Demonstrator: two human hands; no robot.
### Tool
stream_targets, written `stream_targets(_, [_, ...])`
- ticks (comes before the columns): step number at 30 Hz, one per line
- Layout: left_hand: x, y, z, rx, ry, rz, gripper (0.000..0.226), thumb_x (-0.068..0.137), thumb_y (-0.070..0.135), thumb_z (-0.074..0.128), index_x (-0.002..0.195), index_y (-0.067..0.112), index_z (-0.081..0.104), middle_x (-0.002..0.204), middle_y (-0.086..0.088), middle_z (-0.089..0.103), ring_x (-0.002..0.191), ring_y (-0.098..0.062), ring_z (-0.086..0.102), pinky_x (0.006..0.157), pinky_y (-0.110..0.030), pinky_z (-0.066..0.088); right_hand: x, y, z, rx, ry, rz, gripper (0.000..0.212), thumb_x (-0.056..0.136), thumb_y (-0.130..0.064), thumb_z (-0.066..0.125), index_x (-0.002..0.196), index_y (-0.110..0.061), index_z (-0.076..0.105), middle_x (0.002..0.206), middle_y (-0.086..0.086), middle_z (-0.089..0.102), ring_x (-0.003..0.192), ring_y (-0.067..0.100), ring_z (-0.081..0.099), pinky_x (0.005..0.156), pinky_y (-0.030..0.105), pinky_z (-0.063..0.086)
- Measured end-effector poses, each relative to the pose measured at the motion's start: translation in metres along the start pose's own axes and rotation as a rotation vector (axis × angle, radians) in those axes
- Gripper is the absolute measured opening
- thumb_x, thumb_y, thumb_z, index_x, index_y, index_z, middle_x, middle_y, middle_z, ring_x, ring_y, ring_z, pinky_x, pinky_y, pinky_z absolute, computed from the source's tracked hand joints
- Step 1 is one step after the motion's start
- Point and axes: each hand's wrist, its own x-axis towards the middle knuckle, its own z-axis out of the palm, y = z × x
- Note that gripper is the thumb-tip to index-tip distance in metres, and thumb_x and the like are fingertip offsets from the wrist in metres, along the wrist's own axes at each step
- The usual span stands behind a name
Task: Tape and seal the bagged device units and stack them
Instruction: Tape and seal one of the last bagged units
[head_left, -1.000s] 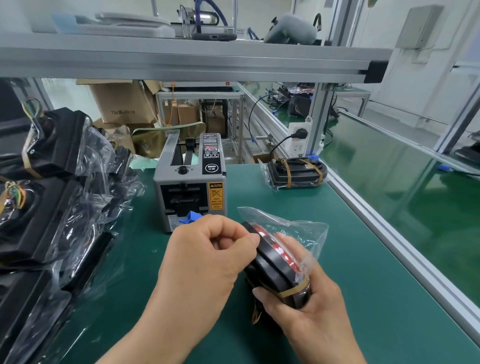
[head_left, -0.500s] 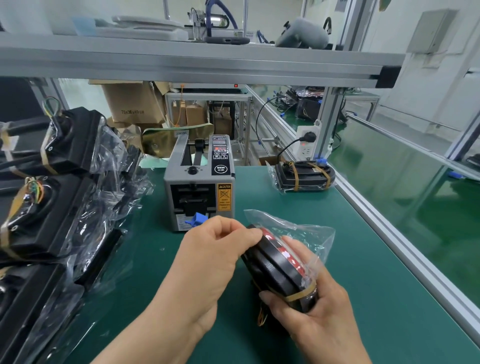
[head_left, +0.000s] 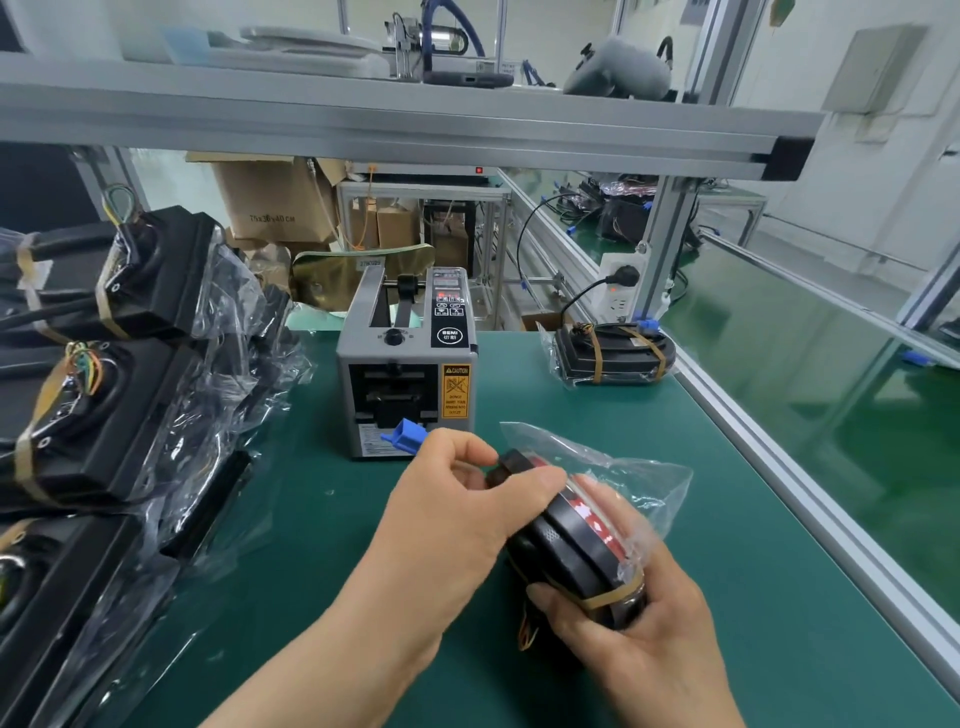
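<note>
Left fingers: Your left hand (head_left: 457, 519) was curled tight, thumb and forefinger closed together on the top rim of the bagged device unit (head_left: 566, 545). Whether tape sat between them could not be made out.
Right fingers: Your right hand (head_left: 644, 644) cupped the unit from below. Its thumb hooked over the near lower edge, and its fingers (head_left: 613, 499) wrapped behind, pressing the clear bag (head_left: 649, 478) against the red-and-white face.
Unit's place: It sat between both hands, held over the green mat (head_left: 753, 545), just in front of the tape dispenser (head_left: 405, 364).
Unit's heading: The black disc stood on edge and tilted, its long axis running from the dispenser side down toward your right palm. A tan band (head_left: 613, 597) crossed its lower end.
Bag: The loose mouth trailed up and to the right.
Bench: A blue piece (head_left: 405, 435) lay at the dispenser's outlet. Stacked bagged units (head_left: 104, 322) stood at your left, and one more banded unit (head_left: 613, 353) lay on the mat at the far right.
</note>
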Motion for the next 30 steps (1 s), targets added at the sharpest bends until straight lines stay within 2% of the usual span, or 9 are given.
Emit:
stream_targets(6, [0.001, -0.027, -0.024, 0.196, 0.106, 0.143, 0.056, 0.047, 0.064, 0.086, 0.092, 0.041, 0.062, 0.086, 0.021, 0.063, 0.076, -0.001, 0.057, 0.072, -0.014, 0.045, 0.013, 0.009, -0.013, 0.395, 0.086, 0.085, 0.064, 0.041, -0.006, 0.085, 0.104, -0.013, 0.075, 0.097, 0.011, 0.078, 0.090, 0.022, 0.075, 0.073, 0.023, 0.058])
stream_targets(9, [0.013, -0.024, -0.036, 0.265, -0.220, 0.093, 0.063, 0.054, 0.059, 0.083, 0.110, 0.039, 0.062, 0.113, 0.020, 0.067, 0.107, 0.002, 0.061, 0.093, -0.021, 0.047, 0.011, 0.020, -0.008, 0.671, 0.003, 0.164, 0.069, 0.039, -0.012, 0.090, 0.106, -0.007, 0.074, 0.102, 0.026, 0.073, 0.093, 0.038, 0.073, 0.072, 0.037, 0.059])
stream_targets(11, [0.018, -0.019, -0.040, 0.164, -0.471, 0.103, 0.051, 0.066, 0.041, 0.083, 0.114, 0.032, 0.068, 0.111, 0.006, 0.073, 0.107, -0.010, 0.067, 0.088, -0.023, 0.052, 0.011, 0.026, -0.008, 0.721, -0.057, 0.205, 0.079, 0.036, -0.021, 0.099, 0.109, -0.009, 0.073, 0.105, 0.027, 0.072, 0.098, 0.040, 0.072, 0.076, 0.041, 0.059])
stream_targets(16, [0.028, -0.007, -0.053, 0.427, -0.406, 0.298, 0.048, 0.070, 0.035, 0.083, 0.115, 0.041, 0.066, 0.110, 0.007, 0.072, 0.104, -0.014, 0.067, 0.094, -0.034, 0.054, 0.026, 0.028, -0.040, 0.619, -0.084, 0.143, 0.088, 0.053, -0.016, 0.090, 0.135, -0.022, 0.059, 0.136, 0.009, 0.063, 0.128, 0.027, 0.058, 0.102, 0.040, 0.051])
stream_targets(18, [0.033, -0.002, -0.056, 0.644, -0.373, 0.358, 0.050, 0.070, 0.039, 0.083, 0.114, 0.049, 0.061, 0.107, 0.018, 0.068, 0.102, -0.006, 0.063, 0.094, -0.034, 0.051, 0.033, 0.021, -0.054, 0.416, 0.021, 0.082, 0.062, 0.069, -0.009, 0.073, 0.126, -0.033, 0.066, 0.135, 0.001, 0.065, 0.132, 0.019, 0.055, 0.103, 0.033, 0.049])
stream_targets(22, [0.034, 0.004, -0.048, 0.803, -0.389, 0.421, 0.051, 0.071, 0.038, 0.086, 0.116, 0.041, 0.064, 0.101, 0.019, 0.065, 0.099, -0.006, 0.058, 0.093, -0.038, 0.045, 0.038, 0.003, -0.050, 0.047, -0.058, 0.048, 0.037, 0.074, -0.030, 0.075, 0.111, -0.037, 0.072, 0.120, -0.011, 0.072, 0.118, 0.006, 0.063, 0.096, 0.017, 0.048])
stream_targets(25, [0.035, -0.001, -0.042, 0.919, -0.383, 0.538, 0.056, 0.070, 0.043, 0.087, 0.121, 0.036, 0.065, 0.095, 0.026, 0.061, 0.098, 0.008, 0.050, 0.096, -0.029, 0.038, 0.039, 0.003, -0.043, -0.032, 0.013, 0.016, 0.019, 0.085, -0.012, 0.075, 0.087, -0.030, 0.080, 0.102, -0.011, 0.077, 0.103, 0.007, 0.070, 0.085, 0.012, 0.050])
stream_targets(28, [0.037, -0.006, -0.040, 1.017, -0.410, 0.614, 0.057, 0.069, 0.046, 0.085, 0.121, 0.038, 0.063, 0.104, 0.023, 0.063, 0.102, 0.008, 0.047, 0.105, -0.027, 0.025, 0.034, 0.006, -0.043, -0.044, 0.148, 0.029, 0.019, 0.089, -0.013, 0.070, 0.082, -0.028, 0.078, 0.098, -0.008, 0.078, 0.098, 0.011, 0.072, 0.087, 0.023, 0.055])
stream_targets(30, [0.038, -0.009, -0.040, 0.999, -0.408, 0.612, 0.061, 0.069, 0.045, 0.086, 0.124, 0.038, 0.062, 0.113, 0.022, 0.064, 0.112, 0.003, 0.048, 0.110, -0.020, 0.013, 0.029, 0.009, -0.049, -0.003, 0.045, 0.078, 0.004, 0.083, -0.026, 0.076, 0.086, -0.026, 0.075, 0.110, -0.008, 0.075, 0.107, 0.010, 0.069, 0.094, 0.032, 0.055])
